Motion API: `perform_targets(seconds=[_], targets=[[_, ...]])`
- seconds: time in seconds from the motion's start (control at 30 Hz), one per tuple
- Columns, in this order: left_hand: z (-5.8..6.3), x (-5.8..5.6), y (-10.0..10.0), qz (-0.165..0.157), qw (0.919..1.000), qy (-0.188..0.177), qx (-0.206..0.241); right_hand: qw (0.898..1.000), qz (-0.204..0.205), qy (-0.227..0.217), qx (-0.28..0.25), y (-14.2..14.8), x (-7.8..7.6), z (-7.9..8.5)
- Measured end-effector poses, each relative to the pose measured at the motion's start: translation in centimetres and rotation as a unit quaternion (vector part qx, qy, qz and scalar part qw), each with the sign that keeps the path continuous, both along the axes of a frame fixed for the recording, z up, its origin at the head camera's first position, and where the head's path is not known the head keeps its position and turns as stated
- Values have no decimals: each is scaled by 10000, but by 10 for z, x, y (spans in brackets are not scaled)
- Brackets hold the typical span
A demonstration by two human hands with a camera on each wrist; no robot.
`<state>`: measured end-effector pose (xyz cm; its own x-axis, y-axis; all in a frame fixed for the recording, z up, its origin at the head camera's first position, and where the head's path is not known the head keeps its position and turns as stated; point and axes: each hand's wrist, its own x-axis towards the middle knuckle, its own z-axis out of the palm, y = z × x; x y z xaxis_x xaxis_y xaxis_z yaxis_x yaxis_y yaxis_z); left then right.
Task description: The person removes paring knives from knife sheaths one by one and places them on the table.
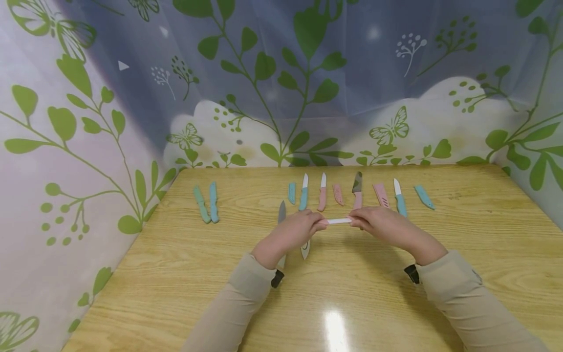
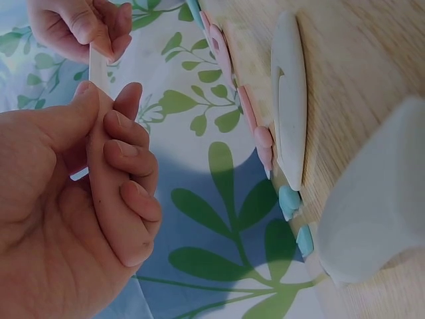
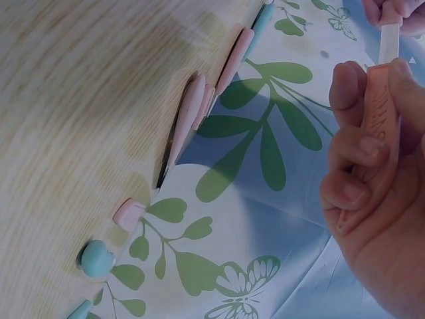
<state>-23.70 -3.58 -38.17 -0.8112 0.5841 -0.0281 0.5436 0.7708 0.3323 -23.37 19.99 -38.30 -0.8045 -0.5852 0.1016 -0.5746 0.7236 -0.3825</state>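
Note:
Above the table, my left hand (image 1: pixel 296 230) grips the pink handle (image 2: pixel 109 179) of a small knife, fingers curled round it. The knife's white blade (image 1: pixel 339 221) shows between my hands and runs sideways. My right hand (image 1: pixel 389 227) holds a pink knife sheath (image 3: pixel 378 133) with raised lettering and a small hole at its tapered end. The blade meets the sheath's mouth, its tip hidden inside. Below my left hand lie a larger grey-bladed knife (image 1: pixel 282 210) and a white slotted piece (image 2: pixel 289 100), both partly covered by the hand in the head view.
Behind my hands lie teal-handled knives (image 1: pixel 400 204), a pink-handled knife (image 1: pixel 323 199), a dark-bladed knife (image 1: pixel 357 183), pink sheaths (image 1: pixel 337 194) and teal sheaths (image 1: pixel 424 197). Farther left, a green knife (image 1: pixel 202 204) and a blue knife (image 1: pixel 213 202) lie together. Patterned cloth (image 1: pixel 281 98) hangs behind the table.

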Motion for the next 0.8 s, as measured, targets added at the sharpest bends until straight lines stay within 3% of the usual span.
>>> perform_targets(seconds=[0.8], targets=[[-2,-2,-2,24,10000,43,51,10000,-42,-34,9,3,-2,0]])
